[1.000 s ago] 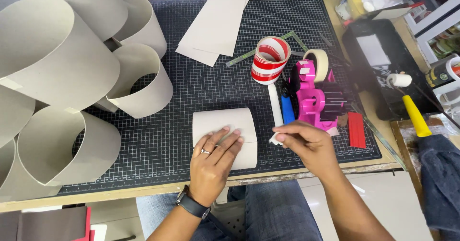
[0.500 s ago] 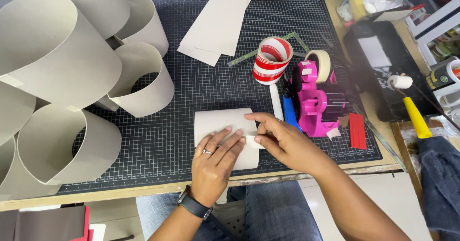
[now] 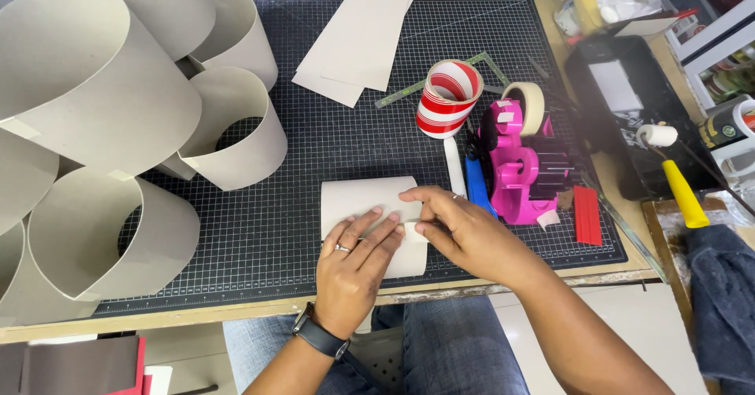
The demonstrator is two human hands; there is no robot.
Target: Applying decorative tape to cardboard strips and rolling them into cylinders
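Note:
A small rolled piece of pale cardboard (image 3: 358, 198) lies on the black cutting mat (image 3: 314, 143) near the front edge. My left hand (image 3: 355, 265) lies flat on it, fingers spread, pinning it down. My right hand (image 3: 464, 230) comes in from the right, fingertips pressed on the cardboard's right side next to my left fingers, seemingly over a small strip of tape. A pink tape dispenser (image 3: 521, 167) with a roll of pale tape stands just right of my right hand.
Several curled cardboard rings (image 3: 228, 128) crowd the left of the mat. Flat cardboard sheets (image 3: 370, 33) lie at the back. A red-and-white striped cup (image 3: 446, 96), a blue knife (image 3: 476, 184), a red block (image 3: 586, 214) and a yellow-handled roller (image 3: 683, 191) sit right.
My right hand moved left from beside the tape dispenser onto the rolled cardboard and now presses on it. My left hand stayed flat on the cardboard.

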